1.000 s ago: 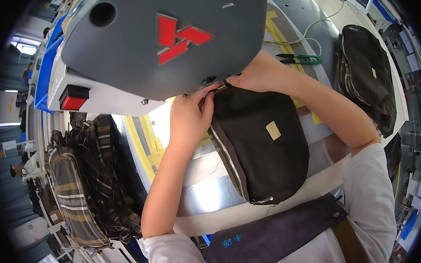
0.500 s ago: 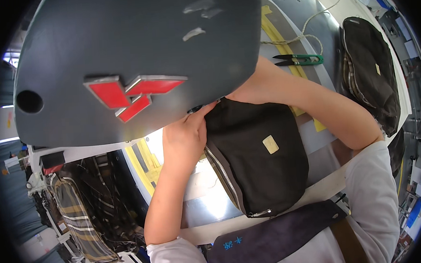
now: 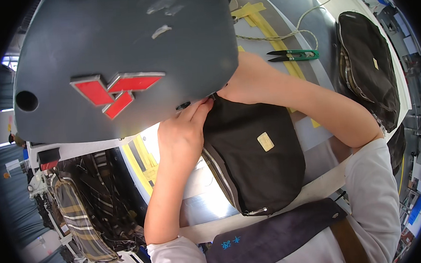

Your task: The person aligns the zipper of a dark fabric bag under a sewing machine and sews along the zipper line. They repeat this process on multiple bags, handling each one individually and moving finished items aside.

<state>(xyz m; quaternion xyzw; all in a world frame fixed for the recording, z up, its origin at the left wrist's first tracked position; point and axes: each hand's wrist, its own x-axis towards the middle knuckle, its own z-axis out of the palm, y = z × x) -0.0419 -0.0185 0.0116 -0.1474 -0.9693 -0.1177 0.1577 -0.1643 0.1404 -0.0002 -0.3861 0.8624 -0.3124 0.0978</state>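
Observation:
A black fabric bag (image 3: 255,172) with a silver zipper along its left side and a small cream patch (image 3: 265,141) lies on the work surface. My left hand (image 3: 181,135) is at its far left corner, fingers bent and pressed together on the edge, the tips partly under a dark grey sewing machine head (image 3: 134,40). My right hand (image 3: 247,82) rests at the bag's far edge, beside the left one. The machine head hides most of the right fingers, so their grip does not show. What lies beneath the machine head is hidden.
Green-handled thread snips (image 3: 297,55) lie beyond my right forearm, near a loose cord (image 3: 304,22). Another black bag (image 3: 371,66) sits at the far right. Plaid bags (image 3: 74,215) are piled at the left. Yellow tape (image 3: 284,46) marks the work surface.
The machine head, snips and bag have shifted slightly left in the picture. My left fingers are more bunched now, where the index finger was stretched out before. The right hand stays at the far edge.

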